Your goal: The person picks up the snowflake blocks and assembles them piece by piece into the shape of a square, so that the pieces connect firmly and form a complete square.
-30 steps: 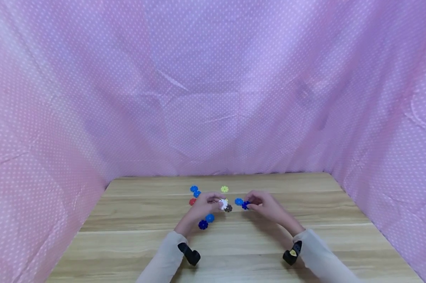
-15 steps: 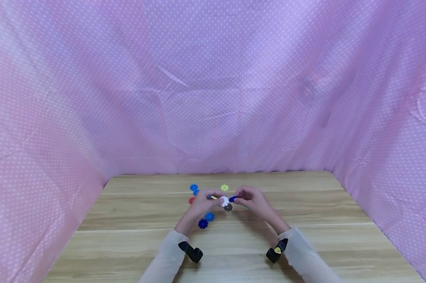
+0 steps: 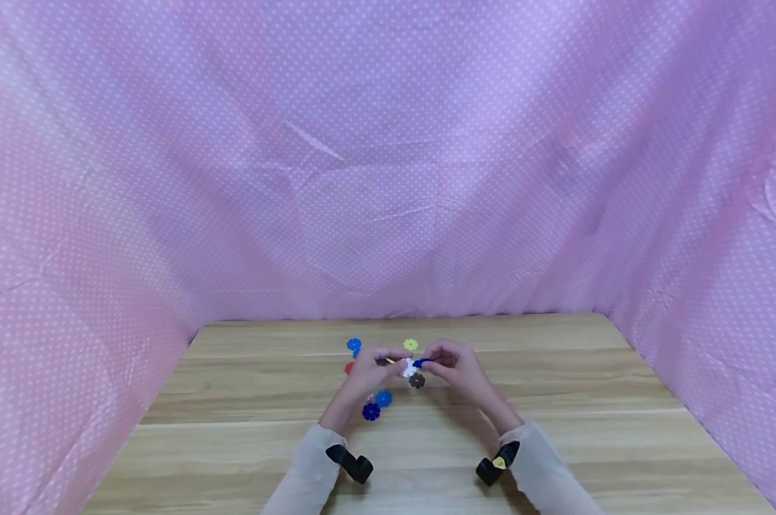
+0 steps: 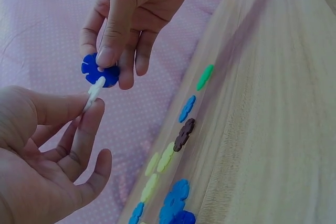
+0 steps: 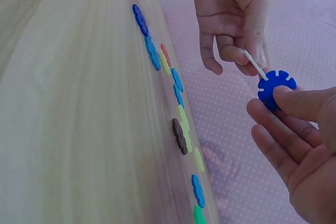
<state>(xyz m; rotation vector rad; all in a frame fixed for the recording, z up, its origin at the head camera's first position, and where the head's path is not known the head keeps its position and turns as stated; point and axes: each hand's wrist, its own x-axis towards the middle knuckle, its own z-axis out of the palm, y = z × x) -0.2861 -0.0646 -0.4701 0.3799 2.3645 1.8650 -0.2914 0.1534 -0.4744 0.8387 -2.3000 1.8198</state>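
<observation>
White disc [image 4: 93,95], pinched by the left hand [image 4: 50,148]; dark-blue notched disc [image 5: 269,87], pinched by the right hand [image 4: 137,17]; edges meeting above the tabletop [image 3: 606,436]. I judge both light, stiff, slightly slick; I'd grip rims opposite the contact.

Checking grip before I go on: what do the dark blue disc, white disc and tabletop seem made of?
Dark blue disc: probably moulded plastic, smooth; it looks thin and stiff, with clean-edged notches.
White disc: likely plastic too, going by its thin, straight edge; its finish is hard to judge.
Tabletop: wood or wood-look laminate, low sheen; grain streaks show, but the look leaves which one open.
</observation>
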